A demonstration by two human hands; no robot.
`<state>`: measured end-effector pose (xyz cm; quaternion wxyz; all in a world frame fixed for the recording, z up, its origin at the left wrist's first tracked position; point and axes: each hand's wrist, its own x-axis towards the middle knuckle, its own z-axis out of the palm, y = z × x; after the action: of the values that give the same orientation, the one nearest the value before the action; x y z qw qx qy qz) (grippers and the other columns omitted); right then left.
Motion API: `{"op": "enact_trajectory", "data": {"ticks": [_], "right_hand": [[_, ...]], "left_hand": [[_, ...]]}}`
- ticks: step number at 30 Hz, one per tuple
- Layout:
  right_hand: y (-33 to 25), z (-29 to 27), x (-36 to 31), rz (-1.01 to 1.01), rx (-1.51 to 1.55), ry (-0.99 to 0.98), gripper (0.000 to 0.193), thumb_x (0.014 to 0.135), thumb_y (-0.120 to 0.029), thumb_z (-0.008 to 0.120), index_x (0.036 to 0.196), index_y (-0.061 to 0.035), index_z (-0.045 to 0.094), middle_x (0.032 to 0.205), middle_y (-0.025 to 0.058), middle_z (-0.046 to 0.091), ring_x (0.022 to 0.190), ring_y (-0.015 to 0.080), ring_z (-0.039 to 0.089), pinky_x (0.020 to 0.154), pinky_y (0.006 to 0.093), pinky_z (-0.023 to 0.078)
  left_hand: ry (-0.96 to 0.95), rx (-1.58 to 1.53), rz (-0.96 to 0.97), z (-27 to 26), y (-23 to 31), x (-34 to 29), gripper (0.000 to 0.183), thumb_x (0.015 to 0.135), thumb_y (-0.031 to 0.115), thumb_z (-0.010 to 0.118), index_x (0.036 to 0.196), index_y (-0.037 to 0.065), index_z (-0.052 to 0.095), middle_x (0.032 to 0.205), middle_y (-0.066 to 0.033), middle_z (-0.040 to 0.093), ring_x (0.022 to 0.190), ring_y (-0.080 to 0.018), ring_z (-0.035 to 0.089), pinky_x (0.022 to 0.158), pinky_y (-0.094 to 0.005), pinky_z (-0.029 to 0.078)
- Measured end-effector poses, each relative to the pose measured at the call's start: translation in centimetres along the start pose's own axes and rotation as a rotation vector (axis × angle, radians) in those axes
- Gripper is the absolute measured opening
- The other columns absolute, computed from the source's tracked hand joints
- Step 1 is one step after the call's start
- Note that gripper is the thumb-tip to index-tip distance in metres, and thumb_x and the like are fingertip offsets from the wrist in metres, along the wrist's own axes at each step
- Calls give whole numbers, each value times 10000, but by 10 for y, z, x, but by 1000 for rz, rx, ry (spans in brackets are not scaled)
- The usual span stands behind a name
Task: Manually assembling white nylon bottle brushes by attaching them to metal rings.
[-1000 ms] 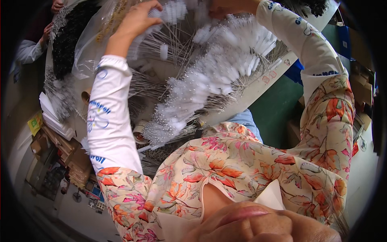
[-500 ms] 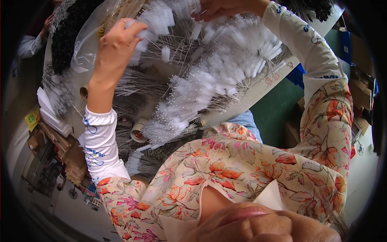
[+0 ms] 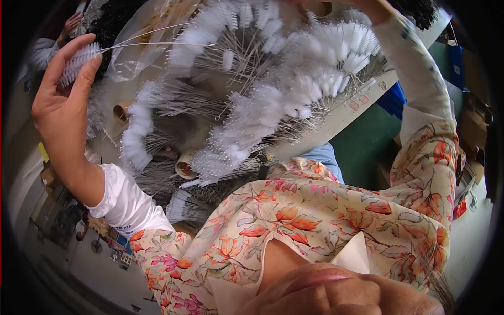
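At the upper left, my left hand point(image 3: 65, 113) is raised and closed, with the white bristle heads of wire-handled brushes point(image 3: 80, 64) between thumb and fingers. Two thin wire handles stretch from it to the right, over the table. My right hand point(image 3: 370, 8) is cut off by the top edge beyond the large pile; its fingers are mostly out of sight, so what they hold does not show. Between my arms lies a long heap of white-bristled wire brushes point(image 3: 236, 139), with another row of brushes point(image 3: 137, 123) curving along its left side.
Cardboard tubes point(image 3: 185, 167) stand among the brushes. A clear plastic bag point(image 3: 128, 65) and dark brushes point(image 3: 118, 21) lie at the far left, near another person's hand point(image 3: 72, 23). The pale table's edge point(image 3: 310, 142) runs along the right, with a blue container point(image 3: 391, 102) beyond it.
My left hand has swung left and toward me, away from the pile, with brushes in it. My right hand has moved farther away, mostly beyond the top edge.
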<state>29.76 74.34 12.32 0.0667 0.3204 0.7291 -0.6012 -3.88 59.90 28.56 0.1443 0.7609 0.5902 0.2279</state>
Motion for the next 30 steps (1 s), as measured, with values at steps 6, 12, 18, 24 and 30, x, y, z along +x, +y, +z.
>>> {"op": "enact_trajectory", "data": {"ticks": [6,12,18,24,30], "right_hand": [[-135,110,-40,-514,-307,697,391,826,-313,619,1073,-11,602,936,148,653,873,255,635,745,344,508],[-104,199,-15,-379,804,155,268,929,-204,507,1088,5,559,839,48,611,702,102,571,635,240,487],[-106,257,-4,-387,1206,301,251,956,-221,462,1093,-31,554,780,-18,551,604,28,404,548,168,365],[-110,277,5,-361,1288,361,242,963,-225,451,1110,-46,522,756,-20,553,569,18,378,498,159,325],[-112,292,7,-414,1279,497,246,973,-210,415,1144,-48,488,809,29,600,593,35,453,534,173,387]], "left_hand": [[-330,-409,-337,-7,14,-24,210,772,87,671,979,55,653,735,49,573,554,12,438,472,-149,353],[-329,-606,-325,45,25,-36,336,782,26,639,1112,22,574,819,4,574,624,-19,486,497,-159,381],[-136,-1168,-348,86,11,-87,483,792,-12,648,1240,35,475,1009,-78,611,848,-100,573,767,-230,477],[5,-1050,-463,117,13,-116,150,849,55,615,979,-15,641,844,-53,652,723,-76,581,636,-198,477],[9,-1171,-630,116,15,-129,239,906,162,546,1019,-32,629,1027,-126,643,806,-128,620,711,-218,493]]}}
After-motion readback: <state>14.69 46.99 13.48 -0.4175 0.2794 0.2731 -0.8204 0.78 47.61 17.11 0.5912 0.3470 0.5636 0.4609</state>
